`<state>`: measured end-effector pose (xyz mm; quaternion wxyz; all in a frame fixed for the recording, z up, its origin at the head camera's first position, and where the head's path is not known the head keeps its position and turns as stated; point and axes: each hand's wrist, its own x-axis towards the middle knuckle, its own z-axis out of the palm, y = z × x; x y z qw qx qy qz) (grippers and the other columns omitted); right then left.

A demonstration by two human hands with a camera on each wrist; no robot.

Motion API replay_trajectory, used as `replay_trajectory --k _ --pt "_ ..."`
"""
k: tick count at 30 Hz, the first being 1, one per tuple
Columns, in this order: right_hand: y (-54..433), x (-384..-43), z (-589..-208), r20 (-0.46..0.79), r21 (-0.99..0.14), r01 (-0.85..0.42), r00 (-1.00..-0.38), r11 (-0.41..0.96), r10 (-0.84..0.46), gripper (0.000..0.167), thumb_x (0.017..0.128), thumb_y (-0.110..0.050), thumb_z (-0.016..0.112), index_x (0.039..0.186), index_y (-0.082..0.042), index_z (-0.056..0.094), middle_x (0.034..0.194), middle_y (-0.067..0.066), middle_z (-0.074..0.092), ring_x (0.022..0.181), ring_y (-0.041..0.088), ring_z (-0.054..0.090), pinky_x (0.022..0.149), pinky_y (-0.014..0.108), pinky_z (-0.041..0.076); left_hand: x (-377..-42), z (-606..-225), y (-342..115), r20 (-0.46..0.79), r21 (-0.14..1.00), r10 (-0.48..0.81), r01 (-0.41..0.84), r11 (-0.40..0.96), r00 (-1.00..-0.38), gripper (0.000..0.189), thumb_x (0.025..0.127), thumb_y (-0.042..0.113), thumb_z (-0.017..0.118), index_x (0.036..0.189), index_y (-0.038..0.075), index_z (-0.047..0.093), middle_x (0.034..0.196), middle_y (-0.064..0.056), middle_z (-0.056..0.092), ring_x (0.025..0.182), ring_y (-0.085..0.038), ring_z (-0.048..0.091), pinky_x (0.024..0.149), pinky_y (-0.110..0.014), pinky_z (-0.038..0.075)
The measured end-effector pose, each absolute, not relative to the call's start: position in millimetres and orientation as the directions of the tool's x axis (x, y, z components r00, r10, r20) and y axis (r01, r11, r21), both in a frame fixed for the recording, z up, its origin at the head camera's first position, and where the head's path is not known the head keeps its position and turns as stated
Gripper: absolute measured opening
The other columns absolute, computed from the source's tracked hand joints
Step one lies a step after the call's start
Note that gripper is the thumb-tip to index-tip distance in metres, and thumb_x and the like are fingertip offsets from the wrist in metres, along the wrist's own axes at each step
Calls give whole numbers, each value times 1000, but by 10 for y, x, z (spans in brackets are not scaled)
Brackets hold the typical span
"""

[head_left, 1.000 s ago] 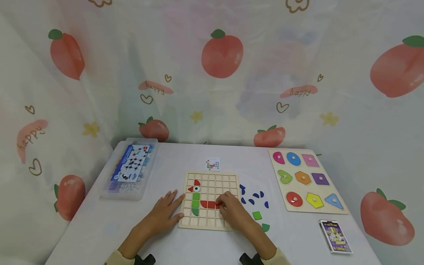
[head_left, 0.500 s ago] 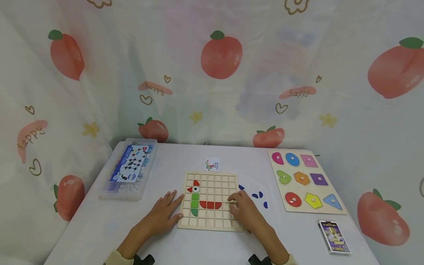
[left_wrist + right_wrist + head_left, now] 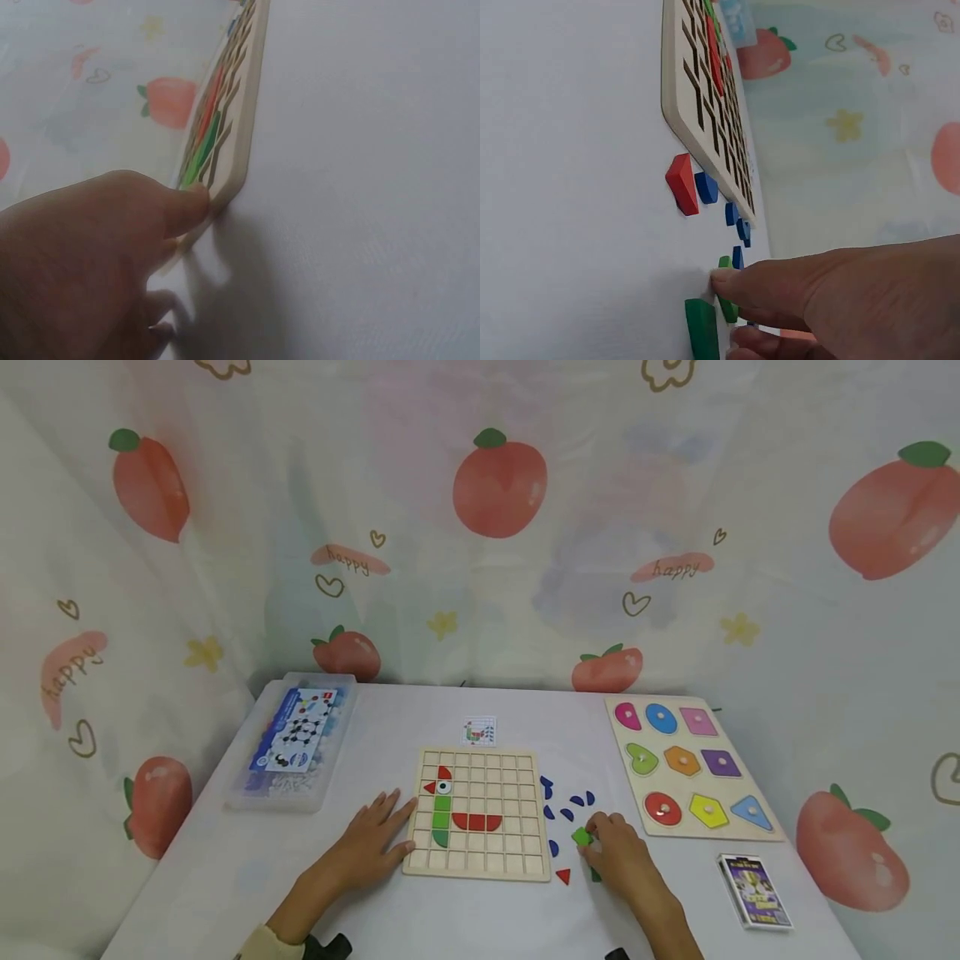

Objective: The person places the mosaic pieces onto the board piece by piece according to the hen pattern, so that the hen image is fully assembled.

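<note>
The wooden grid board (image 3: 480,864) lies mid-table, with red, green and eye-printed pieces set into its cells. My left hand (image 3: 375,835) rests at the board's left edge, fingers spread, its thumb (image 3: 187,210) on the rim. Right of the board my right hand (image 3: 618,856) pinches a light green square block (image 3: 582,837) between thumb and fingertips, low over the table. A darker green rounded piece (image 3: 703,328) lies close beside that hand, mostly hidden by it in the head view. Nearer the board are a red triangle (image 3: 563,877) and several blue half-round pieces (image 3: 577,801).
A small picture card (image 3: 478,731) lies behind the board. At the back left stands a clear plastic case (image 3: 296,743) with a blue label. A knobbed shape puzzle (image 3: 693,768) takes up the right side, with a purple card box (image 3: 755,892) in front of it.
My right hand has moved right from the board to the loose pieces and now pinches the green block. A red triangle now shows beside the board. The left hand stays put.
</note>
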<state>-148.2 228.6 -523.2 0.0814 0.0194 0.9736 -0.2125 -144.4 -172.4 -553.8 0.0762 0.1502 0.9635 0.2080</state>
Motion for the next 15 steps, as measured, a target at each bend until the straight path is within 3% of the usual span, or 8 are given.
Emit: replay_trajectory --k 5,15 --pt "2258 -1505 -5350 -109 -503 36 -994 864 -22 29 93 -5 76 120 -1 67 114 14 60 106 28 59 101 51 58 -1447 -5561 -1729 -80 426 322 260 867 -943 68 105 45 60 165 21 39 173 -14 28 162 -40 19 128 -63 21" --pt "2197 -1468 -5425 -109 -563 75 -994 823 16 28 99 0 69 126 -5 68 120 17 58 118 33 59 106 55 54 -1444 -5567 -1724 -75 424 324 264 866 -943 69 105 46 60 165 21 39 174 -13 28 162 -40 19 128 -64 21"
